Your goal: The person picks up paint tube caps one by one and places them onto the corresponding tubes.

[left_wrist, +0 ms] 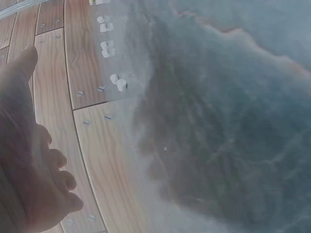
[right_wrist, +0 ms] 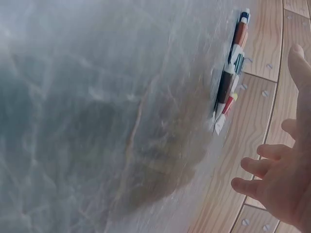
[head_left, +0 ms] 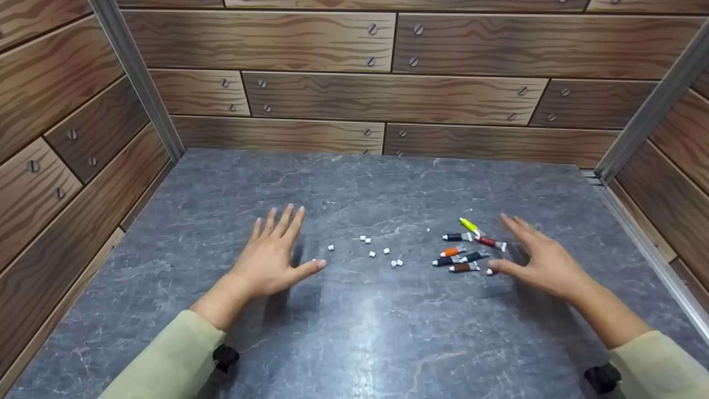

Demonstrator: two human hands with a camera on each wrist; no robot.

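Small paint tubes lie grouped on the table's right side in the head view: a yellow tube point(head_left: 469, 225), a dark red tube point(head_left: 490, 243), an orange tube point(head_left: 451, 251), a brown tube point(head_left: 463, 267) and several dark ones. Several small white caps point(head_left: 386, 251) are scattered left of them; the left wrist view shows white caps point(left_wrist: 121, 84) too. My left hand point(head_left: 270, 260) hovers left of the caps, fingers spread, holding nothing. Just right of the tubes is my right hand point(head_left: 548, 265), fingers extended and empty. Beside its thumb shows a small white piece point(head_left: 489, 271), partly hidden.
The grey marbled table point(head_left: 354, 332) is bounded by a wood-patterned back wall point(head_left: 332, 94) and side walls. Metal posts point(head_left: 138, 77) stand at the back corners. Tiny white specks lie near the tubes.
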